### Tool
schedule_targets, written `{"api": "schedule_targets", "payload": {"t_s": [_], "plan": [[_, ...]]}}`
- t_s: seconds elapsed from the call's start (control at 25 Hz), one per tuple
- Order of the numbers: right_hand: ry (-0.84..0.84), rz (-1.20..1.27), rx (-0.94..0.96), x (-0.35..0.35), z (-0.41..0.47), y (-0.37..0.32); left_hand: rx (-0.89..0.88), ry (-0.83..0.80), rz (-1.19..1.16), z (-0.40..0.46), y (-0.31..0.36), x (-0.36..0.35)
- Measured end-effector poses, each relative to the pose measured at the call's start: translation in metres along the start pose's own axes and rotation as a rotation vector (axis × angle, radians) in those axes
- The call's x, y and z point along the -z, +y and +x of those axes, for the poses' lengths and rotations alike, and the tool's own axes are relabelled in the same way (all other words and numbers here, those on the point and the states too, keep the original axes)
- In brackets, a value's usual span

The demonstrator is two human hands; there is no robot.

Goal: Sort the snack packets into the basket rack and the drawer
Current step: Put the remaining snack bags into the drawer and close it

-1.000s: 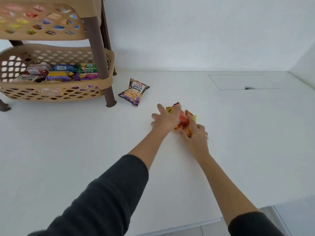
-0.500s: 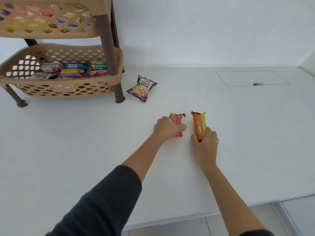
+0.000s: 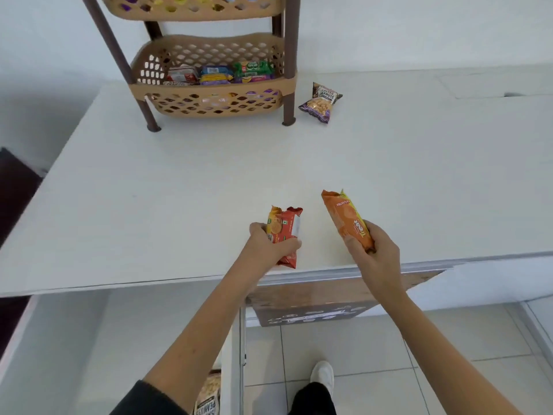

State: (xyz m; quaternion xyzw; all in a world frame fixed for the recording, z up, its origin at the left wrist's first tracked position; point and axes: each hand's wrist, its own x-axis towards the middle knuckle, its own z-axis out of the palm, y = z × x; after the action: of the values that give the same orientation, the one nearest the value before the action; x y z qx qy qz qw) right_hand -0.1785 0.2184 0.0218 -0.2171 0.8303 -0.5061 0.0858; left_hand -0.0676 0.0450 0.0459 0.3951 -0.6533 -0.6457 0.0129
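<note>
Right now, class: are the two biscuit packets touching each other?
Apart. The head view shows bare white tabletop between the red packet and the orange packet.

Open white counter (image 3: 179, 205) between its near edge and the tan lattice basket rack (image 3: 215, 100) at the far edge; a purple peanut packet (image 3: 321, 103) lies just beside the rack's right front leg.

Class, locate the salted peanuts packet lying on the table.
In the head view, the salted peanuts packet lies far back on the table, just right of the basket rack.

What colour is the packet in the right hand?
Orange, with a yellow edge; the packet in the right hand shows in the head view.
</note>
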Motion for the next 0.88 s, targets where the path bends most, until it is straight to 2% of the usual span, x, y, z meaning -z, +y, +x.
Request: {"api": "schedule_targets", "payload": {"t_s": [0.08,0.24,0.36,0.44,0.52,0.64,0.76,0.88], "plan": [[-0.106,0.04,0.021,-0.022,-0.036,-0.02,-0.014,0.004,-0.008,-0.033,-0.027,0.043],[-0.358,0.035,0.043,-0.07,-0.098,-0.048,0.002,-0.117,-0.012,-0.103,-0.072,0.132],[-0.51,-0.039,0.147,-0.113,-0.141,-0.066,0.095,-0.086,0.022,-0.134,-0.109,0.187],[-0.534,-0.128,0.2,-0.143,-0.165,-0.074,0.171,-0.036,0.049,-0.135,-0.136,0.209],[-0.529,-0.195,0.151,-0.177,-0.184,-0.079,0.23,0.019,0.089,-0.121,-0.167,0.223],[-0.492,-0.271,-0.018,-0.237,-0.199,-0.073,0.305,0.131,0.117,-0.084,-0.21,0.227],[-0.353,-0.119,-0.441,-0.294,-0.203,-0.045,0.377,0.228,0.168,-0.042,-0.249,0.219],[-0.106,-0.037,-0.805,-0.323,-0.199,-0.006,0.377,0.238,0.34,-0.015,-0.275,0.205]]}}
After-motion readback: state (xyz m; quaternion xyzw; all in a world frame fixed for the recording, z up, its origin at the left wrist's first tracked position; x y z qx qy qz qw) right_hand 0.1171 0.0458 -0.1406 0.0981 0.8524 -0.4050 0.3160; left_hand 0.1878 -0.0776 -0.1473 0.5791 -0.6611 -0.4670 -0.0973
